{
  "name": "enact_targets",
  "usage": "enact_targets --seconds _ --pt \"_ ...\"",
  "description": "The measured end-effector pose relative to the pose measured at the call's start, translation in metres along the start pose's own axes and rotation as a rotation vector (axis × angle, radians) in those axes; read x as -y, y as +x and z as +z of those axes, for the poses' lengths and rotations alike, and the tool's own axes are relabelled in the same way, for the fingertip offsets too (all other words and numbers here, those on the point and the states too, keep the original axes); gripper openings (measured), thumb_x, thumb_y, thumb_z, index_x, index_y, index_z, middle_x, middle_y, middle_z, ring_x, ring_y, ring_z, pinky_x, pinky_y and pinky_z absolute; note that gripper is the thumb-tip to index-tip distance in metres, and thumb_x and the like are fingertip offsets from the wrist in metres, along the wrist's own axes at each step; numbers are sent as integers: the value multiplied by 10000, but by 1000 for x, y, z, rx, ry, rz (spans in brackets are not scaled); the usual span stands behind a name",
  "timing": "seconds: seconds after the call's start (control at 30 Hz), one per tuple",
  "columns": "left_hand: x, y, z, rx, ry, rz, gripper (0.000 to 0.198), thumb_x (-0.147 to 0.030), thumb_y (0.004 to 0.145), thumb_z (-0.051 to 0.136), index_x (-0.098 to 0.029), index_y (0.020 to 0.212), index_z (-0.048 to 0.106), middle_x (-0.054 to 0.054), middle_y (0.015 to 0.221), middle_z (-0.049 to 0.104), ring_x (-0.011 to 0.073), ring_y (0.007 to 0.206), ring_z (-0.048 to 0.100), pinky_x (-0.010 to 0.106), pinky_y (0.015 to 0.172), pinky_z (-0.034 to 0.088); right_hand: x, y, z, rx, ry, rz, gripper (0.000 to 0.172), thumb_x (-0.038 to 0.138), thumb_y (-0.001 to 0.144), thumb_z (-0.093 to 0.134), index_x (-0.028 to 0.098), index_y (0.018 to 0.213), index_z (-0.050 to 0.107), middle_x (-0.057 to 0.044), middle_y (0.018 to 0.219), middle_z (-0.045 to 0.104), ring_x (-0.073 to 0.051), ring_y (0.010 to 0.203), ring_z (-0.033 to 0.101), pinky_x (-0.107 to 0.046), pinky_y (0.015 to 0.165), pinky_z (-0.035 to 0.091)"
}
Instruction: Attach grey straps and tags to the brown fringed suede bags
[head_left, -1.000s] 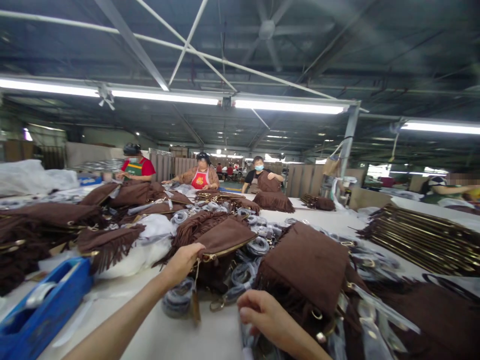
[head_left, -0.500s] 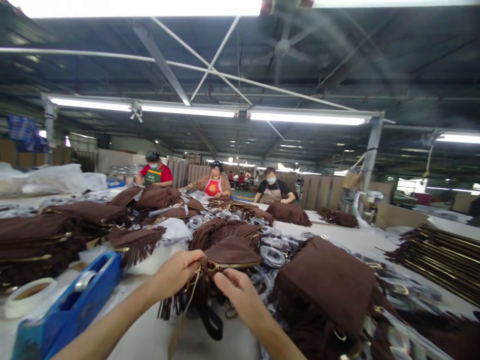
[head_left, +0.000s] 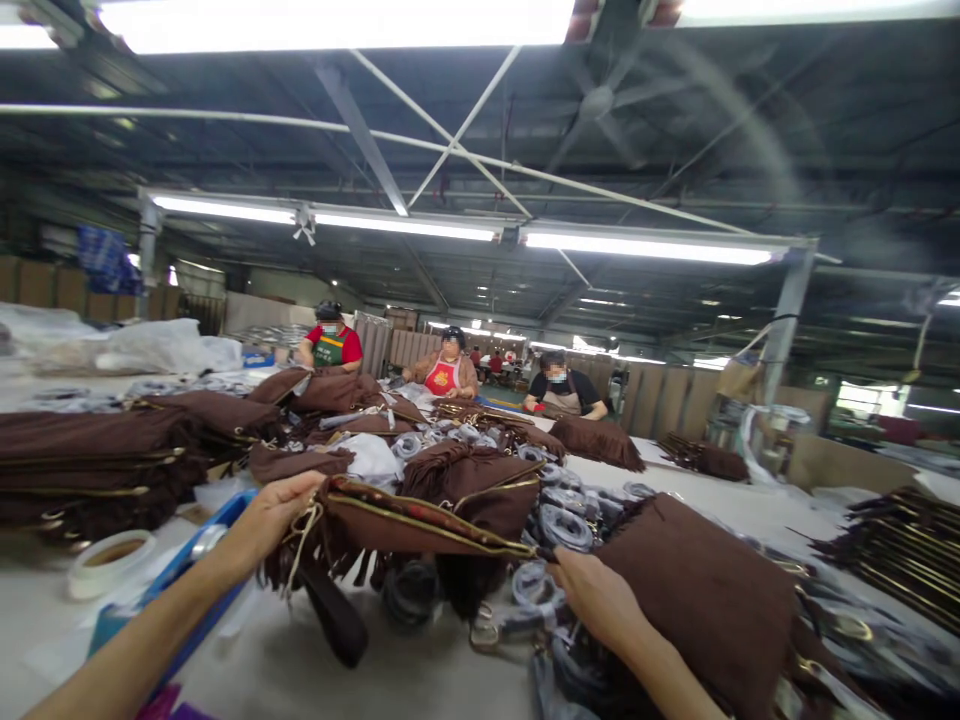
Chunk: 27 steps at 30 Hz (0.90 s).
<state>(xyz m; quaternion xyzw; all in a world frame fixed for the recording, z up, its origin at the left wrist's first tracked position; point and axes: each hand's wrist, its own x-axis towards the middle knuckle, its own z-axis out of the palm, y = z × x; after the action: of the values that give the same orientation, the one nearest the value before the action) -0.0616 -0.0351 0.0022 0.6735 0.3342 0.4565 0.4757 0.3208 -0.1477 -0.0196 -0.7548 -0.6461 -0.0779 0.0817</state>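
Observation:
A brown fringed bag with a gold zipper hangs stretched between my two hands above the table. My left hand pinches its left top corner, where a string loop and a dark wrist strap dangle. At the opposite end of the zipper, my right hand is closed on the bag's dark tip. The zipper looks parted, with a reddish patterned lining showing along it. Under and behind the bag lie coiled straps in clear wrap and another brown bag.
Stacked brown bags stand at left and a large brown bag lies at right. A tape roll and a blue tape dispenser are by my left arm. Several people work across the table.
My hands have moved apart, the right one along the zipper to its far end. The zipper line now shows a gap with lining. The view has shifted slightly left.

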Motion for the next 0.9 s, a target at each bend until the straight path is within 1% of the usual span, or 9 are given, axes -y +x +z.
enact_targets --seconds 0.1,0.23,0.33,0.4,0.47,0.57,0.67,0.8,0.9 --pt "18 -9 4 49 0 -32 505 -621 705 678 -175 934 732 50 819 741 238 744 654 296 662 512 -10 -4 -3 79 52 -61 313 99 847 465 148 1083 665 -175 1108 705 -309 1060 648 -388 839 461" --pt "38 -16 21 73 31 -15 512 -661 721 637 -194 892 759 92 1132 713 326 1081 605 424 981 435 42 -16 -10 2 417 -356 530 281 824 572 166 1339 523 -133 1362 572 -261 1242 526 -367 1032 397" --pt "43 -19 25 84 38 -24 526 -661 769 582 -196 949 751 102 1198 683 328 1138 581 452 1026 394 92 -23 0 -19 396 -417 430 391 832 609 197 1216 609 -100 1174 670 -256 1087 614 -332 913 457" --pt "44 -21 25 93 41 -43 530 -664 765 582 -196 952 748 101 1195 684 322 1123 591 448 1010 410 113 -24 17 -20 304 -425 243 374 852 603 233 1043 658 -51 1017 698 -229 951 657 -287 777 464" --pt "44 -22 24 98 36 -66 527 -669 738 611 -198 931 749 96 1195 684 311 1083 612 430 984 434 123 -23 36 -38 215 -453 113 299 891 553 236 913 644 -21 916 700 -199 853 670 -254 671 423" --pt "45 -23 24 98 -7 -106 513 -651 722 640 -193 927 745 93 1154 701 291 990 648 414 937 466 124 -14 50 -110 143 -448 130 190 918 482 211 875 603 -20 851 701 -172 750 668 -251 588 355" --pt "45 -20 23 83 -41 -99 453 -587 755 634 -189 947 733 84 1109 716 294 1045 635 416 983 443 121 -2 35 -239 142 -406 177 187 953 431 197 855 578 -28 818 687 -166 712 660 -263 566 330" --pt "39 -12 21 97 -97 159 324 -461 836 535 -193 910 701 79 1136 707 297 1289 482 429 1096 338 117 5 -9 -457 96 -522 254 236 982 380 202 811 564 -34 774 642 -171 699 637 -271 568 333" --pt "35 -9 21 126 -16 262 409 -490 885 409 -179 935 669 109 1215 669 309 1326 436 458 1103 322 112 2 -20 -463 62 -578 276 248 992 367 208 813 574 -29 766 637 -160 664 626 -270 556 329"
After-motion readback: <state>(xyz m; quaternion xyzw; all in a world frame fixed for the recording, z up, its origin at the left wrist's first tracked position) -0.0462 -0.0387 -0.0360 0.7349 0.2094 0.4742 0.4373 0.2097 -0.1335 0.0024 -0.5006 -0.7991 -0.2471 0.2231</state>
